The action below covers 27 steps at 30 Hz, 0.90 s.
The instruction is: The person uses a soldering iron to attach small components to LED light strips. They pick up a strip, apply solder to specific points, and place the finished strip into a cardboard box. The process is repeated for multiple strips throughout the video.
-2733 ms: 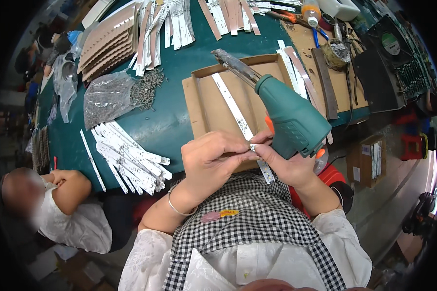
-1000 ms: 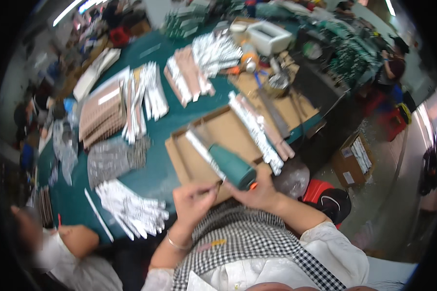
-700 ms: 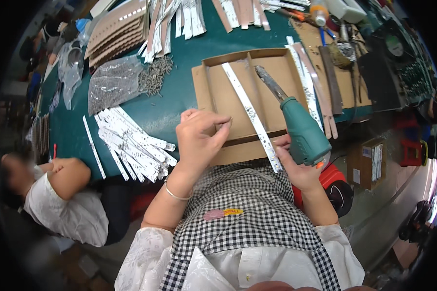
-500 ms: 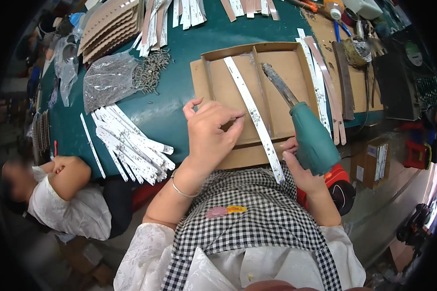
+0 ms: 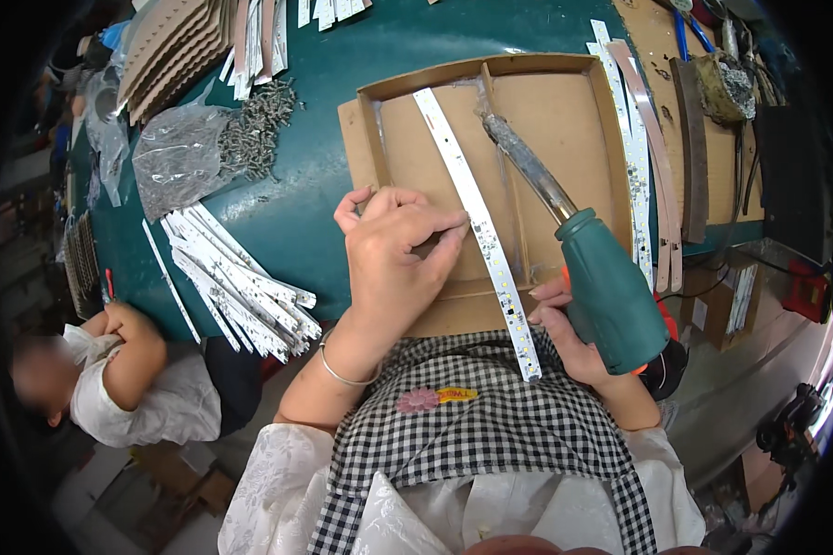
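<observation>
A long white LED circuit strip [image 5: 491, 250] lies slanted across a shallow cardboard box [image 5: 416, 79], its near end jutting over the box's front edge toward my apron. My left hand [image 5: 400, 245] is closed in a pinch, thumb and forefinger at the strip's left edge. What sits between those fingertips, if anything, is too small to make out. My right hand [image 5: 574, 338] grips a green-handled soldering iron [image 5: 611, 291], which hides much of the palm. The iron's dark tip points up and left over the box, to the right of the strip.
Left of the box, a pile of white strips [image 5: 236, 287] lies on the green table [image 5: 333, 102]. Behind it are loose screws [image 5: 254, 134] and a plastic bag [image 5: 176, 153]. More strips [image 5: 637, 166] flank the box's right side. Another person [image 5: 139, 379] sits at the left.
The view has shifted, and the box and strip appear slightly larger. My right hand and the soldering iron sit a little lower and farther right in the picture. The left hand keeps its pinch.
</observation>
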Each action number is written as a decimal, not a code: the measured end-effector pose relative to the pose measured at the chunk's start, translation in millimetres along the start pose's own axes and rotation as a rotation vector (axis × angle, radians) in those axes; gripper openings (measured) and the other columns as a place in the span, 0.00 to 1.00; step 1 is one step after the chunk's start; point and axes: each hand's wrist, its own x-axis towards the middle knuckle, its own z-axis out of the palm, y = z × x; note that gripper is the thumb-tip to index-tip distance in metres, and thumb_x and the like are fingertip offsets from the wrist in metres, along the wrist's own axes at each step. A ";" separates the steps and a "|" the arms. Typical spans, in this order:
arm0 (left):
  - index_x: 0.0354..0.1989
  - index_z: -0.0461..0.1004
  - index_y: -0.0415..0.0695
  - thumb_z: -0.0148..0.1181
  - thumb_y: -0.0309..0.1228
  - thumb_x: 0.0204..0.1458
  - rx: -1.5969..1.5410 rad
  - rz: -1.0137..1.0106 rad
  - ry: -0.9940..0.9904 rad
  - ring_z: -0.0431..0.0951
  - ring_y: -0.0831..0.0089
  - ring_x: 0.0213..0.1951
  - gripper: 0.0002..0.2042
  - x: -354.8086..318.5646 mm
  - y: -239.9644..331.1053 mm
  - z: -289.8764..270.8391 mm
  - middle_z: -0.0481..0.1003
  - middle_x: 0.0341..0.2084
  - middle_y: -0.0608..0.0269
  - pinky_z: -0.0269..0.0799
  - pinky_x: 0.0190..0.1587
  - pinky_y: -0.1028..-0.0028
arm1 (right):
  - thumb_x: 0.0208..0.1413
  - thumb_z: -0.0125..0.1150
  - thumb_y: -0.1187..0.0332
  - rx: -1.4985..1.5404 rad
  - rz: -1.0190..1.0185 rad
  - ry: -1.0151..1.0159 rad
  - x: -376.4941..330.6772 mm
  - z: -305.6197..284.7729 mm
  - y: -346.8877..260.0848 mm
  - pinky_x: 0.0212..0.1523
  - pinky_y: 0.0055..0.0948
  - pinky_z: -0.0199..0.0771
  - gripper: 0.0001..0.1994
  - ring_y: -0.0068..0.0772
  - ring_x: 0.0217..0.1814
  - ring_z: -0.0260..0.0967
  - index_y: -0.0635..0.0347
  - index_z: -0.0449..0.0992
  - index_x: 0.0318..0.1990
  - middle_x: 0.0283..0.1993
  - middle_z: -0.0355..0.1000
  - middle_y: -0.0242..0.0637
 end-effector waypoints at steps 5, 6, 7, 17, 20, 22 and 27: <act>0.27 0.84 0.49 0.73 0.24 0.39 -0.049 0.000 0.012 0.76 0.75 0.33 0.07 -0.7 -4.4 1.4 0.76 0.20 0.72 0.56 0.54 0.61 | 0.60 0.57 0.85 0.244 0.222 0.097 -8.1 4.1 2.3 0.46 0.31 0.81 0.25 0.32 0.42 0.77 0.67 0.60 0.64 0.47 0.73 0.48; 0.27 0.84 0.49 0.73 0.24 0.39 -0.051 0.004 0.014 0.76 0.75 0.33 0.07 -1.2 -5.2 1.7 0.76 0.20 0.73 0.56 0.54 0.61 | 0.60 0.57 0.85 0.233 0.236 0.090 -8.2 4.1 1.2 0.46 0.31 0.81 0.25 0.32 0.42 0.77 0.67 0.60 0.64 0.47 0.73 0.48; 0.27 0.84 0.50 0.73 0.24 0.39 -0.052 0.010 0.015 0.76 0.75 0.33 0.07 -1.3 -6.3 2.8 0.76 0.20 0.73 0.56 0.54 0.61 | 0.60 0.57 0.85 0.074 0.146 0.021 -0.8 0.7 -3.6 0.46 0.31 0.81 0.25 0.32 0.42 0.77 0.67 0.60 0.64 0.47 0.73 0.48; 0.27 0.84 0.51 0.73 0.25 0.40 -0.036 0.064 0.015 0.75 0.75 0.33 0.06 1.4 -5.3 2.5 0.75 0.20 0.73 0.54 0.54 0.56 | 0.55 0.62 0.86 -0.105 0.070 -0.044 0.5 3.8 -9.1 0.46 0.29 0.81 0.28 0.31 0.44 0.77 0.67 0.61 0.63 0.50 0.72 0.47; 0.26 0.84 0.52 0.73 0.25 0.40 -0.018 0.069 0.021 0.76 0.75 0.33 0.06 3.9 -3.1 -0.4 0.75 0.19 0.73 0.53 0.55 0.54 | 0.52 0.68 0.81 -0.029 0.192 0.097 3.7 15.0 -14.9 0.39 0.25 0.80 0.19 0.25 0.39 0.77 0.64 0.74 0.52 0.46 0.76 0.39; 0.28 0.85 0.52 0.73 0.26 0.40 0.007 0.078 0.004 0.76 0.76 0.33 0.07 5.7 -3.2 -1.7 0.75 0.21 0.73 0.54 0.56 0.58 | 0.52 0.68 0.81 0.017 0.230 0.133 1.6 17.7 -14.7 0.38 0.24 0.80 0.19 0.25 0.39 0.76 0.64 0.73 0.53 0.47 0.75 0.39; 0.28 0.85 0.52 0.74 0.27 0.40 0.002 0.078 -0.015 0.76 0.76 0.33 0.07 7.6 -5.0 -1.1 0.76 0.22 0.74 0.56 0.55 0.62 | 0.52 0.67 0.81 -0.024 0.213 0.084 -1.3 17.0 -6.2 0.39 0.24 0.80 0.20 0.25 0.39 0.75 0.65 0.72 0.54 0.49 0.74 0.39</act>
